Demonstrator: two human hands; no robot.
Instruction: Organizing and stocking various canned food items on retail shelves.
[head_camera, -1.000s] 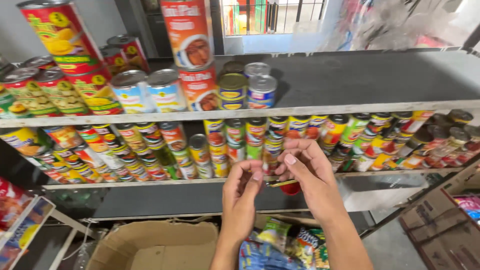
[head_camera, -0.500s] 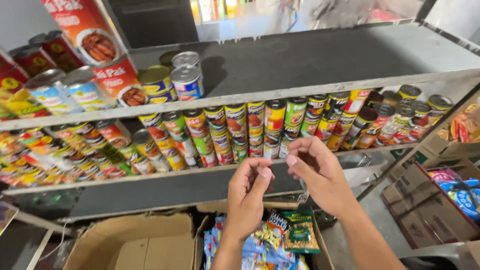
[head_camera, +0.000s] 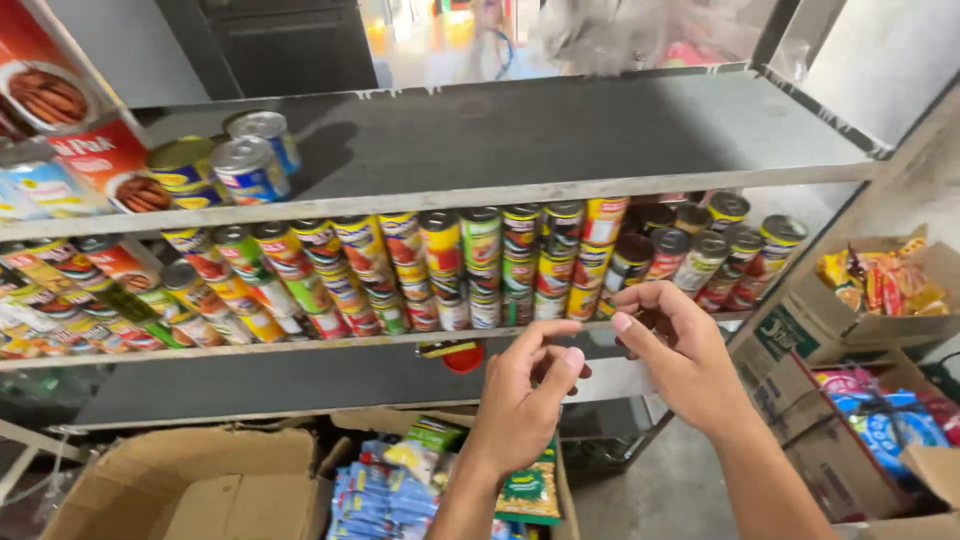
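both hands raised before the middle shelf (head_camera: 300, 345) of stacked cans (head_camera: 480, 260), left hand (head_camera: 525, 395) fingers pinched together, right hand (head_camera: 680, 360) loosely curled, fingertips nearly meeting, anything held too small to tell

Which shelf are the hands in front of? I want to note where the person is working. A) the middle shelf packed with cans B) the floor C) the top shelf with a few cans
A: the left hand and right hand are raised together before the front edge of the middle shelf, which is packed with rows of cans.
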